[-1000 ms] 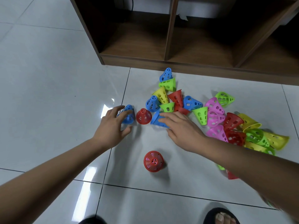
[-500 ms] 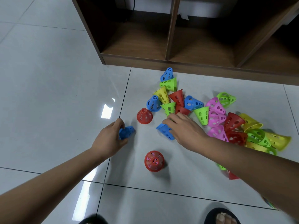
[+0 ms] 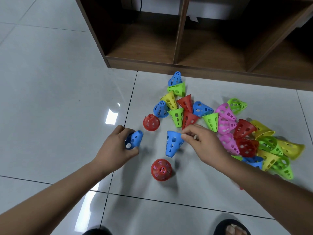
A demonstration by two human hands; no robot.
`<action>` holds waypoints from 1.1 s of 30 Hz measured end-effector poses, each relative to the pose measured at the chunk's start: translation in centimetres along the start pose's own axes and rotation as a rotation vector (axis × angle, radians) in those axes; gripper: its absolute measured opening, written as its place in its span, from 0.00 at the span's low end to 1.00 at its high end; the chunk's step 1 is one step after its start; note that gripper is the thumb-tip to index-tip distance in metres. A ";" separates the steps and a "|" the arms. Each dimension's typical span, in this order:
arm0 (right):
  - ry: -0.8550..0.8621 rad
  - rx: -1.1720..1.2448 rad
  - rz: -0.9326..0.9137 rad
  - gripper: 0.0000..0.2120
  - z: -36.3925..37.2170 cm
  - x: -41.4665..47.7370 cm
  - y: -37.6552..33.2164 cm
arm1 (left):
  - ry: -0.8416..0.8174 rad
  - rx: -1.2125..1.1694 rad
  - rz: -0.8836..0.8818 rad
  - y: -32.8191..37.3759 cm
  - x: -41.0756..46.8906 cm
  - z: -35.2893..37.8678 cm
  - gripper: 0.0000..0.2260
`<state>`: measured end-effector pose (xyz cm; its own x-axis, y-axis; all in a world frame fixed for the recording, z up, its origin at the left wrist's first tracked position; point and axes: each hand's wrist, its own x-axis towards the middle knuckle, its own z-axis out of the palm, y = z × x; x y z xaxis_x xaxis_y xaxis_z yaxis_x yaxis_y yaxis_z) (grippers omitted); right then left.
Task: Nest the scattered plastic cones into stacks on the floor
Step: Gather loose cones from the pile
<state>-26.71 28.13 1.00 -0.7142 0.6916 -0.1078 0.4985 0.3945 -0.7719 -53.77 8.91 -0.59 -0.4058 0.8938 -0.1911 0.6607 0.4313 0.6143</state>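
I'm watching the left hand [image 3: 116, 146] curling its fingers round a blue perforated plastic cone [image 3: 134, 139], tip pointing far-right. The right hand [image 3: 203, 143] is pinching the far rim of a second blue perforated cone [image 3: 172, 145] between the hands, its long axis running near-far, tip pointing near.

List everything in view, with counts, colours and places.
Held cones: two, blue, left blue cone, right blue cone, one per hand.
Loose blue cones: four, blue, in the pile.
Red cones: at least six, red, two upright apart, rest piled.
Green cones: at least six, green, across the pile.
Yellow cones: four, yellow, mostly far right.
Pink cones: three, pink, mid-pile.
Shelf unit: one, brown, behind the pile.
Floor: one, pale grey tiles, underneath.
Left hand: grips the left blue cone.
Right hand: fingers pinch the right blue cone's rim.
Foot: one, dark sandal, bottom edge.
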 end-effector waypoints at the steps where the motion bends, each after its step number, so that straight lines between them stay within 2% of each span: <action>1: 0.006 0.113 0.068 0.05 -0.2 -0.2 -0.3 | 0.017 -0.049 0.019 0.8 -0.2 -0.2 0.19; 3: 0.014 0.322 0.194 0.05 -0.6 -0.7 -0.7 | 0.042 -0.149 0.072 2.6 -0.8 -0.8 0.18; 6: 0.007 0.501 0.310 0.05 -0.8 -1.8 -1.4 | 0.038 -0.237 0.177 4.7 -2.0 -1.2 0.18; 13: -0.014 0.810 0.419 0.06 -0.3 -4.0 -2.4 | -0.048 -0.281 0.273 6.4 -4.3 0.2 0.21; 17: -0.061 0.878 0.439 0.07 0.1 -4.6 -3.1 | -0.088 -0.245 0.310 6.0 -5.0 1.8 0.22; 22: -0.104 0.763 0.445 0.07 0.9 -4.8 -2.8 | -0.146 -0.200 0.298 5.0 -5.2 3.7 0.23; 26: -0.205 0.603 0.471 0.07 1.9 -5.2 -2.5 | -0.203 -0.165 0.305 3.7 -5.2 4.5 0.28; 31: -0.197 0.158 0.364 0.05 2.5 -5.3 -0.7 | -0.275 -0.035 0.264 0.3 -4.8 4.2 0.38; 33: -0.151 0.089 0.310 0.06 2.3 -4.9 0.0 | -0.270 -0.002 0.271 -0.6 -4.3 3.7 0.39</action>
<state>-24.38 23.37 0.10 -0.6037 0.6704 -0.4315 0.6630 0.1215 -0.7387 -50.07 5.29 -3.01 -0.0356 0.9756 -0.2166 0.7200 0.1753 0.6714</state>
